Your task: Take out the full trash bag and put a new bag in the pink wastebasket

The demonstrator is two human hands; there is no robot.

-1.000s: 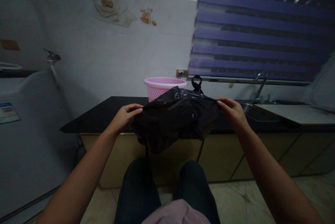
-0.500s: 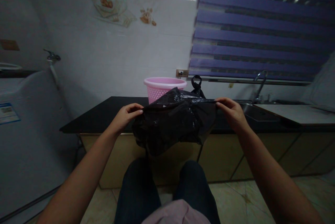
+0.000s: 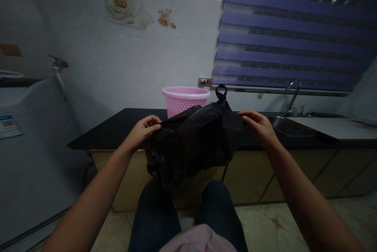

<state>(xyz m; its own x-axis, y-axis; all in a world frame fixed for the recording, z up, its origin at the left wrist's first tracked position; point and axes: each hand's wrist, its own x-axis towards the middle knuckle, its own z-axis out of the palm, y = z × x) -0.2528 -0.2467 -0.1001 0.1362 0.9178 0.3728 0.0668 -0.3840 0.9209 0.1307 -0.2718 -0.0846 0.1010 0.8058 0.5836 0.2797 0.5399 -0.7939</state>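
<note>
A black plastic garbage bag (image 3: 194,142) hangs stretched between my two hands, in front of the counter edge. My left hand (image 3: 146,128) pinches its upper left corner between thumb and fingers. At the opposite corner, my right hand (image 3: 259,126) grips the bag's edge the same way. Behind the bag stands a pink perforated plastic basket (image 3: 185,99) on the counter; the bag hides its lower right part. A black knotted loop (image 3: 221,92) of plastic sticks up just beyond the bag, and I cannot tell what its lower part joins.
The black countertop (image 3: 118,126) runs across the front, above beige cabinets (image 3: 253,177). To the right are a sink (image 3: 291,127) and a curved faucet (image 3: 293,91). A white appliance (image 3: 35,154) stands at the left, near a wall tap (image 3: 59,63). A wall socket (image 3: 205,82) sits behind the basket.
The bag's middle has billowed and sagged lower, and its top edge has dropped, showing more of the black loop. My right hand has shifted very slightly inward; my left hand stays put.
</note>
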